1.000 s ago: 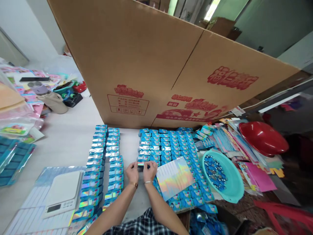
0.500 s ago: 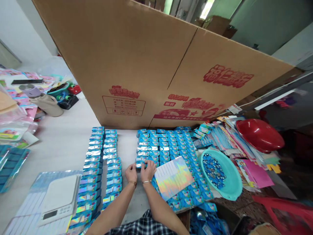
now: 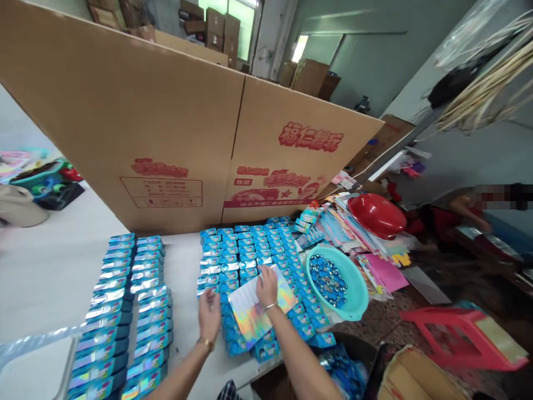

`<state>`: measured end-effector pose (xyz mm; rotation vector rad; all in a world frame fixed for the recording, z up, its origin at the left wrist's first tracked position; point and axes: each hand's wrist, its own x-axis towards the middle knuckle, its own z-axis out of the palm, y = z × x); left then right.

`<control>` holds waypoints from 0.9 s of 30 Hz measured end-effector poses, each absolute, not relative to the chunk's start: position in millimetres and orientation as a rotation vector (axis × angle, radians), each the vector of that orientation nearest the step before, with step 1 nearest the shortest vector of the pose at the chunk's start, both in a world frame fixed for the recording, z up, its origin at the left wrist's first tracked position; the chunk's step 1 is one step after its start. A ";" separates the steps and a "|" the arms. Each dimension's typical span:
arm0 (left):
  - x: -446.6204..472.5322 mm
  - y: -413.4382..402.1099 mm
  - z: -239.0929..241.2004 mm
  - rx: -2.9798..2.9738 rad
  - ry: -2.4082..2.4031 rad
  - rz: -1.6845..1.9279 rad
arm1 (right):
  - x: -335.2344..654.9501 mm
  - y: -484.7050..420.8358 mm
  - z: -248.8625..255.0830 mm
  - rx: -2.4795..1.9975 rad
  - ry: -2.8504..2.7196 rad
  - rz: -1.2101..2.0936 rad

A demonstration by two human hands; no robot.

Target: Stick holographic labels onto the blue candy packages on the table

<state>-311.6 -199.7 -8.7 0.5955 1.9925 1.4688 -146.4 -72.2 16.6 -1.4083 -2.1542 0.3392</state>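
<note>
My left hand (image 3: 209,314) hovers by the near left corner of a block of small blue boxes (image 3: 230,283), fingers loosely bent and apart, holding nothing that I can see. A shiny rainbow-coloured sheet with white stripes (image 3: 250,319) lies on top of the block. Over the sheet's far part is my right hand (image 3: 267,286). Its fingers are partly hidden and blurred, so whether they grip the sheet does not show. Two further rows of blue boxes (image 3: 152,316) stand on the table (image 3: 185,266) to the left of my left hand.
A large cardboard panel (image 3: 175,133) stands upright behind the boxes. On the right are a turquoise basin (image 3: 358,294) of small blue pieces, a red basin (image 3: 377,216) on stacked printed sheets and a red stool (image 3: 462,339). A white scale (image 3: 37,361) lies left. Another person sits far right.
My view has swung to the right. Both hands have come away from the front boxes: my right hand moved right onto the shiny sheet, my left hand drew slightly back.
</note>
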 end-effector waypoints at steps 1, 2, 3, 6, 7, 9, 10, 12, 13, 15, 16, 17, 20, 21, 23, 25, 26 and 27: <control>-289.8 -191.0 -5.6 0.842 1.995 1.415 | -122.5 -55.6 20.9 -1.416 -2.271 0.281; -268.5 -180.9 -4.1 1.134 1.980 1.325 | -102.9 -39.7 23.5 -1.402 -2.411 0.236; -248.8 -169.8 -4.6 1.413 1.950 1.206 | -88.1 -25.3 24.4 -1.369 -2.545 0.205; -206.8 -138.6 -18.0 1.882 1.931 0.857 | -68.8 3.6 19.8 -1.201 -2.810 0.203; -199.3 -131.0 -25.3 1.925 1.966 0.773 | -67.9 8.3 17.0 -1.130 -2.863 0.224; -191.9 -122.1 -40.3 1.943 2.030 0.651 | -68.4 12.1 12.0 -0.978 -2.969 0.269; -191.1 -120.6 -46.5 1.945 2.039 0.615 | -68.4 12.2 10.2 -0.911 -3.015 0.287; -191.9 -121.2 -54.2 1.948 2.030 0.590 | -66.2 10.9 8.0 -0.827 -3.065 0.300; -192.7 -122.3 -55.5 1.948 2.021 0.594 | -64.0 10.0 7.2 -0.809 -3.069 0.293; -193.6 -124.5 -54.2 1.937 2.017 0.616 | -58.5 8.6 5.5 -0.777 -3.069 0.260; -193.5 -125.2 -52.6 1.929 2.016 0.627 | -55.6 7.8 4.1 -0.760 -3.068 0.237; -193.2 -125.6 -50.7 1.923 2.014 0.636 | -52.9 6.9 2.4 -0.748 -3.064 0.213; -191.6 -125.9 -47.0 1.908 2.014 0.651 | -46.4 3.0 -4.7 -0.740 -3.042 0.150; -191.2 -125.9 -46.8 1.904 2.018 0.652 | -44.7 1.4 -7.1 -0.734 -3.040 0.138; -190.7 -126.3 -47.6 1.901 2.025 0.646 | -41.5 -1.8 -11.1 -0.709 -3.047 0.122; -190.6 -126.9 -49.6 1.905 2.029 0.633 | -38.5 -4.6 -13.8 -0.694 -3.056 0.105; -190.6 -127.2 -50.9 1.907 2.030 0.627 | -37.0 -5.9 -14.7 -0.697 -3.058 0.093; -190.5 -127.4 -52.1 1.908 2.031 0.621 | -35.5 -7.1 -15.6 -0.705 -3.058 0.079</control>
